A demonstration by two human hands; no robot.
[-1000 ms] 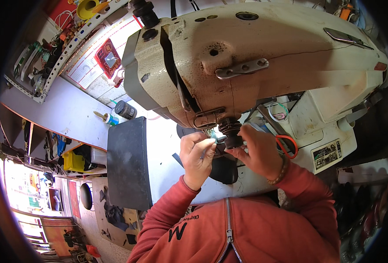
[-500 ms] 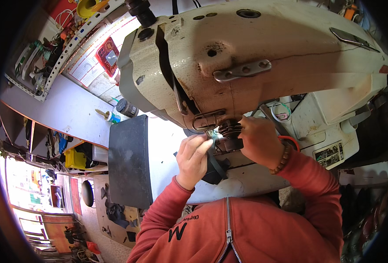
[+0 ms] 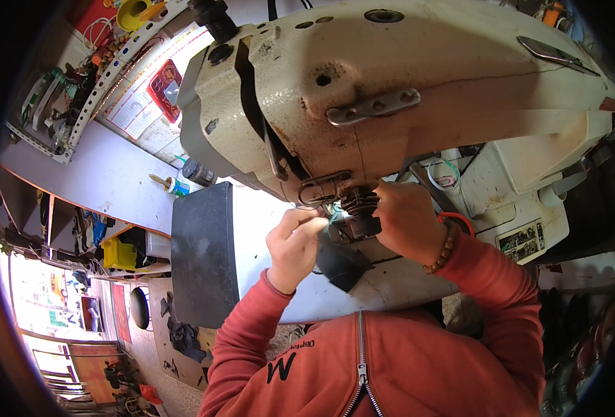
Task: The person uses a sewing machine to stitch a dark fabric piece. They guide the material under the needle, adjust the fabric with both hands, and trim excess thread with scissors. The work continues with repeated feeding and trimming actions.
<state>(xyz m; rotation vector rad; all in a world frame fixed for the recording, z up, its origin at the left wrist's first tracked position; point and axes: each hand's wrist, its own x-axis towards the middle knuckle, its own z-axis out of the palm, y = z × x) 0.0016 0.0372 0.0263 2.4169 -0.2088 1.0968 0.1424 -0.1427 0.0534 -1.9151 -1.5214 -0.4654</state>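
A large cream-coloured sewing machine [image 3: 391, 125] fills the upper view, its head reaching over the work surface. Just below the wire guide on that head, my left hand [image 3: 293, 247] is closed in a pinch, thumb against forefinger. What it pinches is too small to make out; a greenish glint shows beside the fingertips. My right hand [image 3: 408, 222] is up against the dark tension knob [image 3: 360, 212], and its fingertips are hidden behind the machine head. Under the needle area lies a dark piece of material [image 3: 346, 267], flat on the white table, touched by neither hand as far as I see.
A black flat board [image 3: 203, 257] lies at the left of the table. Behind it stand a small dark jar [image 3: 198, 172] and a blue-white glue pot with a brush [image 3: 175, 185]. A red curved tube [image 3: 458, 221] runs beside my right wrist. Shelves hold a yellow bin [image 3: 118, 251].
My left hand has drawn a little to the left, away from the needle area. The dark piece now shows more of itself. My right hand stays by the tension knob.
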